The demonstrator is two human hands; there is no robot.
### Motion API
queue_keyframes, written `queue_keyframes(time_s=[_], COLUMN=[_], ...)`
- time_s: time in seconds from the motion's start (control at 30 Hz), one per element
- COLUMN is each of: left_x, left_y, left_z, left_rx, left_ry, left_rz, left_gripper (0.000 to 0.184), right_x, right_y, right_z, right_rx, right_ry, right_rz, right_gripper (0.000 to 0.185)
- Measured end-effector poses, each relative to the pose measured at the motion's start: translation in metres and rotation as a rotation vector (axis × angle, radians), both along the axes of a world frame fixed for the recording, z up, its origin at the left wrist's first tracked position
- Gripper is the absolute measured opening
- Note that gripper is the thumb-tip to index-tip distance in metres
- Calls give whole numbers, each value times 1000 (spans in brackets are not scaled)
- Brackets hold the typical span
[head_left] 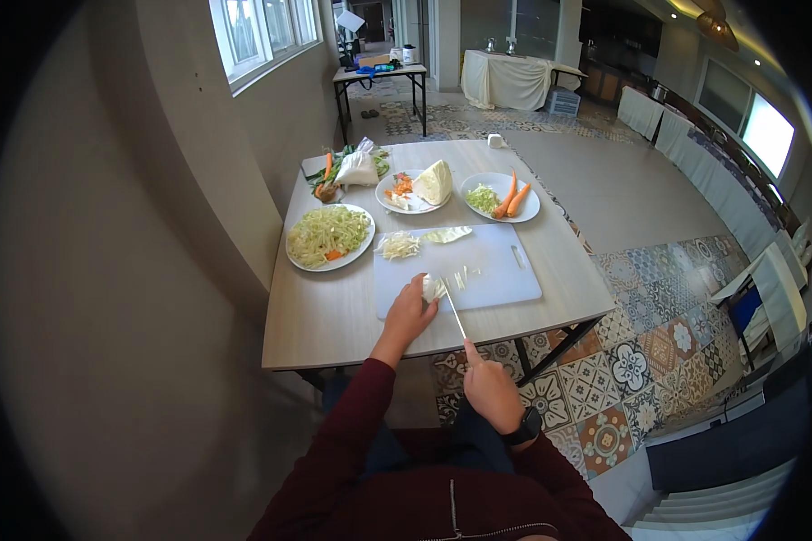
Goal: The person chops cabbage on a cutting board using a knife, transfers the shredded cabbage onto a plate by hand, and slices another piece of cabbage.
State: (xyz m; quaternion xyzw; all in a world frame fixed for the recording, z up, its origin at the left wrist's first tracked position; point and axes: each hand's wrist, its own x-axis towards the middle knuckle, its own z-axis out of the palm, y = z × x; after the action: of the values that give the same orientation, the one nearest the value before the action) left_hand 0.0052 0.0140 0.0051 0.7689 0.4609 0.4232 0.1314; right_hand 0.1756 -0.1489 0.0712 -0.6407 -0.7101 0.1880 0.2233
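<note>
My right hand point(493, 394) is closed around the handle of a knife point(456, 311), its blade pointing away from me over the cutting board point(505, 275). At the blade's tip end, my left hand point(411, 311) grips a pale piece of cabbage point(433, 288) against the white board. Thin cut strips point(462, 277) lie just right of the blade. Farther up the board sit a pile of shredded cabbage point(398, 244) and a flat cabbage leaf piece point(447, 234).
Left of the board stands a plate point(366, 248) heaped with shredded cabbage. Behind it are a plate with a cabbage wedge point(434, 183), a plate with carrots point(512, 200), and a plastic bag of white contents point(358, 169) beside greens. A wall point(235, 198) runs close along the left.
</note>
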Motion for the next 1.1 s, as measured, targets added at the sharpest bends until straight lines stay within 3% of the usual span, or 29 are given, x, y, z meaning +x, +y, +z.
queue_keyframes(time_s=[0.27, 0.37, 0.57, 1.1], left_x=[-1, -1, 0, -1], left_y=[-2, 1, -8, -1], left_z=[4, 0, 9, 0], left_rx=[-72, 80, -151, -115], left_ry=[-8, -62, -112, -20], left_rz=[3, -26, 32, 48], left_gripper=[57, 61, 62, 54], right_x=[24, 26, 23, 17], right_y=[5, 6, 8, 5], right_z=[10, 7, -2, 7], right_rx=[32, 19, 43, 121], right_ry=[127, 130, 124, 154], right_rz=[10, -18, -24, 8], right_gripper=[53, 53, 54, 52])
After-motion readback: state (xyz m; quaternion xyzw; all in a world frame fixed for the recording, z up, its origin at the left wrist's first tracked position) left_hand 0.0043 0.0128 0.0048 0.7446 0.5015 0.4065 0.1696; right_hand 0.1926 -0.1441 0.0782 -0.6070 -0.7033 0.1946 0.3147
